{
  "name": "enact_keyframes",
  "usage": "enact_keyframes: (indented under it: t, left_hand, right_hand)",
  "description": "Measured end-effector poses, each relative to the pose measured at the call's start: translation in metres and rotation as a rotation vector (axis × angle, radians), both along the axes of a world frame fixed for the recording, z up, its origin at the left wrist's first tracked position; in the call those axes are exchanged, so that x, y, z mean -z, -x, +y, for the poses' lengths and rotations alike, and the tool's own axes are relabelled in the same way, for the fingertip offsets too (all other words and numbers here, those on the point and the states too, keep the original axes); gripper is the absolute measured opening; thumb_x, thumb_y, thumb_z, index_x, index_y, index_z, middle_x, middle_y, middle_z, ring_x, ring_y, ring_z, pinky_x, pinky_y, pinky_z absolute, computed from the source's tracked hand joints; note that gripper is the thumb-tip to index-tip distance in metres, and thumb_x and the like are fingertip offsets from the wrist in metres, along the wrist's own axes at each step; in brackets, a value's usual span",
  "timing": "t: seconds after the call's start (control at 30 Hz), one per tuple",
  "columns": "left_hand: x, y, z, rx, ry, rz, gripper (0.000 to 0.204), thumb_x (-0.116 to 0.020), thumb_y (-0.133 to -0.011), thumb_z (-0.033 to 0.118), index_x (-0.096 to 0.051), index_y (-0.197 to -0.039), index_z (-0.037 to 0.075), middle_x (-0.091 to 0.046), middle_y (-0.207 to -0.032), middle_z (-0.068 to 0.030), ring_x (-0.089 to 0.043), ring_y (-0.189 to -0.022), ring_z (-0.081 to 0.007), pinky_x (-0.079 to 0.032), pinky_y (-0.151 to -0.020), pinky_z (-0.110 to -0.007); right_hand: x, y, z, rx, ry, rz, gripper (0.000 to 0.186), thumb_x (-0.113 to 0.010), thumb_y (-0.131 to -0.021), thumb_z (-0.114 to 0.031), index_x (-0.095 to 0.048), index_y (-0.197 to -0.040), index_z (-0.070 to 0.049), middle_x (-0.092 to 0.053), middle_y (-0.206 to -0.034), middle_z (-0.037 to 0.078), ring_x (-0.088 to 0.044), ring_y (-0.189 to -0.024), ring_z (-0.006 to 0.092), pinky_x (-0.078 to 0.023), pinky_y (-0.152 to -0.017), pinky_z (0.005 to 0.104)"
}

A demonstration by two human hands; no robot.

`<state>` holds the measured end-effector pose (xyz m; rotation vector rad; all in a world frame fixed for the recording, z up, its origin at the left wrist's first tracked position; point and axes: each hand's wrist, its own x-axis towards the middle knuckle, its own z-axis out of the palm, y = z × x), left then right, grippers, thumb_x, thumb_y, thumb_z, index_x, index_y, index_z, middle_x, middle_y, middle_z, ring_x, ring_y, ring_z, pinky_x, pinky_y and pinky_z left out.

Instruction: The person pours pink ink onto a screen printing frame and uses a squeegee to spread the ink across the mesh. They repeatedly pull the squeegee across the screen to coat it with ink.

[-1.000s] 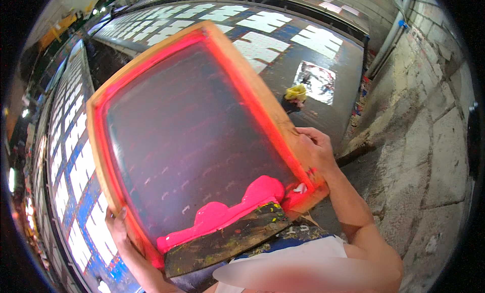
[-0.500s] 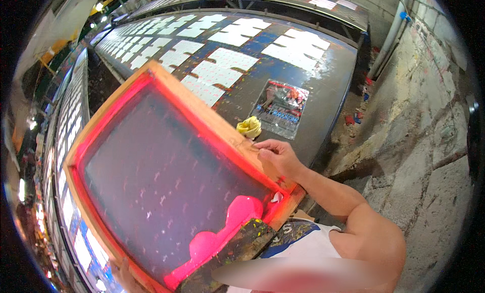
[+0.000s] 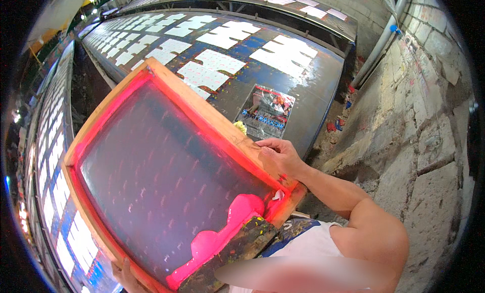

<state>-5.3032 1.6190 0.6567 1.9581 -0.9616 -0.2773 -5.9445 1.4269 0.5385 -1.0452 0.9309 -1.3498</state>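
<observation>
A wooden screen-printing frame is tilted in front of me, its inner edges stained bright pink. Small pale motifs dot its dark mesh. My right hand has its fingers closed on the right side rail. At the lower left rail is my left hand, partly cut off by the frame, its visible fingers curled around the wood. Thick pink ink lies along the near end of the mesh, against a dark, paint-crusted squeegee. A white scrap sits in the near right corner.
A long dark table beyond the frame carries rows of white cut pieces and a printed plastic packet. Something yellow and crumpled shows behind the rail. Another table with white pieces runs along the left. A rough block wall rises at right.
The tables and packet have shifted left in my view, and the frame now covers most of the yellow crumpled thing. Both hands keep their hold on the frame.
</observation>
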Motion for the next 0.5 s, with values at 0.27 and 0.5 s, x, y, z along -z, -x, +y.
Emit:
enact_keyframes:
  t: [0.27,0.5]
  left_hand:
    - [-0.008,0.021,-0.003,-0.051,0.003,-0.045,0.064,-0.079,-0.098,0.011,-0.055,-0.155,-0.007,-0.065,-0.143,-0.0187,-0.063,-0.127,-0.0294,-0.049,-0.112,-0.039]
    - [-0.014,0.11,0.014,-0.183,-0.03,-0.109,0.066,-0.079,-0.098,0.012,-0.054,-0.156,-0.007,-0.063,-0.145,-0.0191,-0.061,-0.129,-0.0299,-0.047,-0.114,-0.039]
  right_hand:
    - [0.022,0.014,-0.008,0.019,0.041,-0.012,0.027,-0.07,-0.11,-0.011,-0.076,-0.134,0.001,-0.075,-0.105,-0.002,-0.065,-0.087,0.0043,-0.054,-0.074,0.0249]
    - [0.052,0.062,-0.052,-0.055,-0.014,-0.062,0.028,-0.07,-0.111,-0.011,-0.074,-0.137,0.0,-0.073,-0.102,-0.003,-0.062,-0.088,0.0035,-0.052,-0.076,0.0247]
